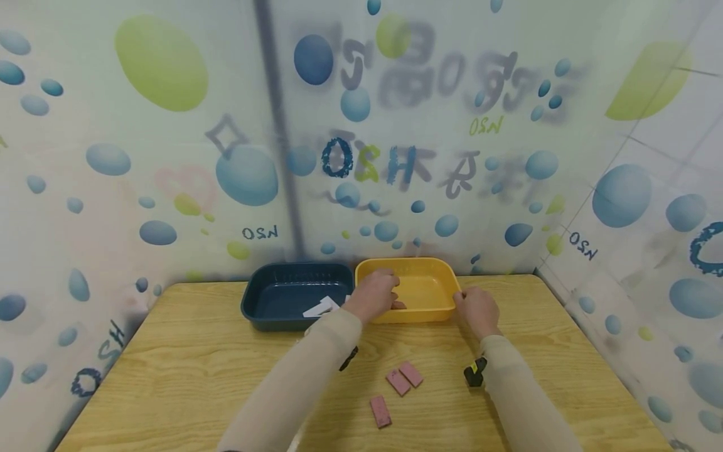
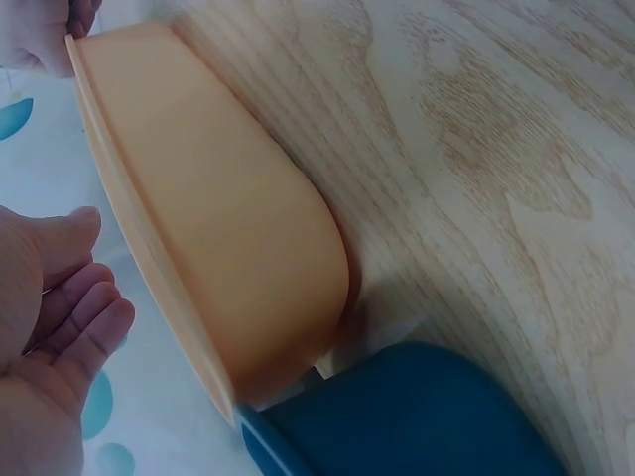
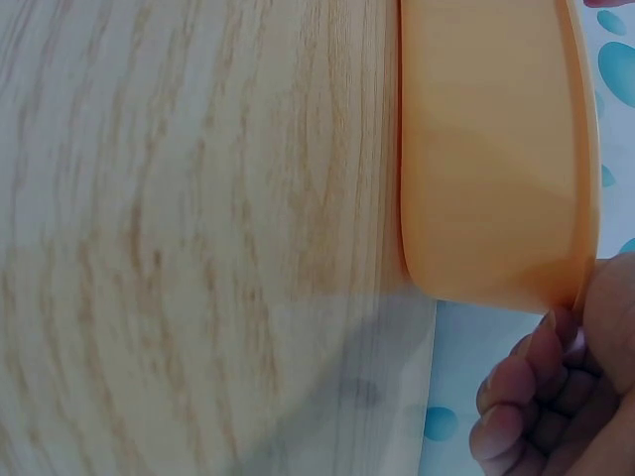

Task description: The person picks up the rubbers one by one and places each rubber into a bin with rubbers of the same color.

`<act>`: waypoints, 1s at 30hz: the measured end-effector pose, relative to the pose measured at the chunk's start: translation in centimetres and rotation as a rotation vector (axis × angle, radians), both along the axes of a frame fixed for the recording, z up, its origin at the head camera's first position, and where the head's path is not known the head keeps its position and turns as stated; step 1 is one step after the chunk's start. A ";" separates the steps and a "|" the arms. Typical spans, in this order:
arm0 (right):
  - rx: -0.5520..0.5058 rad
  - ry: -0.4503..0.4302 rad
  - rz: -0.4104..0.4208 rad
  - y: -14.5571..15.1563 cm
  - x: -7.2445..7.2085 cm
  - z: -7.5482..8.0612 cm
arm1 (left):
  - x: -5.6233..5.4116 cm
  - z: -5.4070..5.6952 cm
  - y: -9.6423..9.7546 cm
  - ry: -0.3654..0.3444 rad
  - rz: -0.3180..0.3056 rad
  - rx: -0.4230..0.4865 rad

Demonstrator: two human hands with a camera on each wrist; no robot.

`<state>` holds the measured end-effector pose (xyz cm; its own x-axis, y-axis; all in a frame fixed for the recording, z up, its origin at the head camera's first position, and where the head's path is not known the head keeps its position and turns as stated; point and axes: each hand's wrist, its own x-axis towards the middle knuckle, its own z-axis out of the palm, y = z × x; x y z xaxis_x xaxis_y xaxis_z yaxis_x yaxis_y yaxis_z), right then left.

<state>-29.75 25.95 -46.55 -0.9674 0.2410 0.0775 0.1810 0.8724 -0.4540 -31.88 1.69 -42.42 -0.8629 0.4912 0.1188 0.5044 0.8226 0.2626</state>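
Note:
A yellow plastic bin stands at the back of the table against the wall. My right hand grips its right rim, with thumb and curled fingers pinching the edge in the right wrist view. Over the bin's left side hovers my left hand. In the left wrist view, the fingers of that hand are loosely bent, apart from the rim, with nothing seen in them. Left of the yellow bin is a dark blue bin with white flat pieces inside, partly hidden by the left hand.
Three pink rectangular blocks lie on the wooden table between the forearms: a pair of blocks side by side and a single block nearer. Patterned sheets enclose the table behind and at the sides.

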 end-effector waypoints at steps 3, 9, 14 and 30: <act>-0.003 0.000 0.002 0.0 0.0 0.0 | 0.2 0.2 -0.2 0.006 -0.010 0.011; -0.005 0.004 0.006 0.0 -0.1 -0.1 | 0.9 0.3 -0.9 0.055 -0.050 0.020; -0.002 -0.001 0.004 0.0 -0.1 -0.2 | 1.4 0.0 -1.7 0.115 -0.110 0.050; 0.002 0.007 -0.003 0.0 0.0 -0.1 | 3.0 -1.1 -3.1 0.312 -0.234 0.131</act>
<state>-29.77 25.91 -46.63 -0.9662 0.2434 0.0846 0.1801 0.8727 -0.4539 -28.84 -1.44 -43.55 -0.6425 0.6329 0.4319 0.7457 0.6461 0.1625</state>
